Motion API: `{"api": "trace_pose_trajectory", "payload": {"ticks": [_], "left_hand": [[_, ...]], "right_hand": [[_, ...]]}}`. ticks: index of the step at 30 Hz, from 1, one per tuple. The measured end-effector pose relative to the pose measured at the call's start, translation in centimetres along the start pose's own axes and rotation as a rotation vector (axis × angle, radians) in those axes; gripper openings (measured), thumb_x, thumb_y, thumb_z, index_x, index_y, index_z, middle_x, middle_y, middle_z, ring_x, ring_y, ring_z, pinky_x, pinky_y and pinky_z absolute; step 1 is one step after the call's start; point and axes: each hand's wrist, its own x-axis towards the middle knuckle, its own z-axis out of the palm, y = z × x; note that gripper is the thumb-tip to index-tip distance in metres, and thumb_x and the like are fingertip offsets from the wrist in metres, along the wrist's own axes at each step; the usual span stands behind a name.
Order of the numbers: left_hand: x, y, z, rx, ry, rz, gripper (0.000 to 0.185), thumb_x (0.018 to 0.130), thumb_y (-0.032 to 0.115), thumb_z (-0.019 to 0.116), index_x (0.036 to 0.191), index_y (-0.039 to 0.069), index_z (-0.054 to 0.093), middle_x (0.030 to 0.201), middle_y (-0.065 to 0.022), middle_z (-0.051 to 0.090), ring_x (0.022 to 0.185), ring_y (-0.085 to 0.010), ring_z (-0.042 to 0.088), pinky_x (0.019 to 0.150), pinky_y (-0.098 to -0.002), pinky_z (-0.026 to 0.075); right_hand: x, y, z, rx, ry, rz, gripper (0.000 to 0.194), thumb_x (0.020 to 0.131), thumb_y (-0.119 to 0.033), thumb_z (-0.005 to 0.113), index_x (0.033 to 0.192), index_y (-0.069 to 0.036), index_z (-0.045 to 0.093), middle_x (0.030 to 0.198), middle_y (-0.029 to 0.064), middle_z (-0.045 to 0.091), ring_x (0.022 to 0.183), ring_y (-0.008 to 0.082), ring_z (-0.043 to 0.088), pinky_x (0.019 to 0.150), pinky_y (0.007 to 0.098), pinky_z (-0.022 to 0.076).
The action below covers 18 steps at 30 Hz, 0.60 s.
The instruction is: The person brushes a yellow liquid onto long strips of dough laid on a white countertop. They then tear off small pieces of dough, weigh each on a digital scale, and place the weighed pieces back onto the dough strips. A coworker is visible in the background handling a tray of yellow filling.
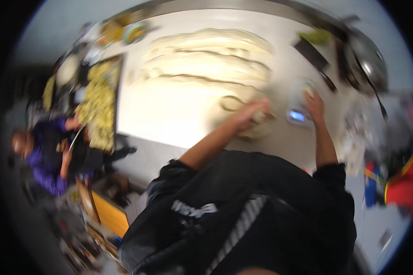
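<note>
Long, thick rolls of pale dough (210, 65) lie side by side across the work table (155, 120). At their near right end my left hand (249, 115) closes around a pale lump of dough (259, 117), just above more dough (253, 133) on the table. Beside that hand a ring-shaped outline (232, 103) shows, too blurred to name. Farther right, my right hand (315, 105) has its fingers on a small piece of dough (308, 90) at a digital kitchen scale (292, 118) with a lit display. Motion blur hides the finger detail.
A cleaver (311, 55) lies beyond the scale, near a large metal wok or lid (368, 62). Clear plastic bags (371, 120) crowd the right edge. At left a co-worker (48, 154) handles a tray (118, 89) heaped with yellow chopped food (101, 103). A bowl (135, 32) stands behind.
</note>
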Motion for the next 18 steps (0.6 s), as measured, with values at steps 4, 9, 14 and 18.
{"api": "trace_pose_trajectory", "payload": {"ticks": [4, 9, 14, 18], "left_hand": [[-0.9, 1.1, 1.5, -0.062, 0.208, -0.165, 0.034, 0.095, 0.038, 0.053, 0.105, 0.006, 0.058, 0.092, -0.0045, 0.062, 0.07, -0.0123, 0.056, 0.059, -0.0281, 0.048], [-1.7, 1.6, 0.4, -0.194, 0.337, -0.036, 0.034, 0.091, 0.029, 0.061, 0.118, 0.012, 0.049, 0.089, -0.0059, 0.062, 0.066, -0.0146, 0.057, 0.052, -0.0278, 0.047], [-6.1, 7.0, -7.9, -0.277, 0.54, 0.279, 0.035, 0.092, 0.034, 0.055, 0.111, 0.004, 0.051, 0.091, -0.015, 0.063, 0.081, -0.0255, 0.061, 0.073, -0.0379, 0.052], [-10.7, 13.7, -11.8, -0.555, 0.688, 0.545, 0.077, 0.095, 0.032, 0.05, 0.146, 0.009, -0.004, 0.143, -0.0312, 0.022, 0.12, -0.0422, 0.047, 0.1, -0.047, 0.047]], "right_hand": [[-4.1, -6.4, 1.3, 0.036, -0.29, -0.117, 0.053, 0.097, -0.045, 0.039, 0.102, 0.003, 0.061, 0.081, 0.0241, 0.063, 0.072, 0.0317, 0.06, 0.07, 0.0397, 0.0461], [-7.9, -12.4, 1.3, 0.213, -0.504, -0.396, 0.048, 0.097, -0.041, 0.04, 0.125, -0.004, 0.051, 0.102, 0.0256, 0.062, 0.089, 0.0419, 0.06, 0.08, 0.0451, 0.0458], [-7.3, -9.7, 0.9, 0.327, -0.4, -0.07, 0.044, 0.092, -0.028, 0.055, 0.128, -0.002, 0.049, 0.08, 0.0113, 0.063, 0.069, 0.0175, 0.058, 0.066, 0.0313, 0.0463], [-8.8, -5.9, 2.2, 0.536, -0.475, 0.018, 0.029, 0.09, -0.019, 0.056, 0.113, -0.002, 0.052, 0.074, 0.0051, 0.058, 0.062, 0.0116, 0.054, 0.058, 0.027, 0.045]]}}
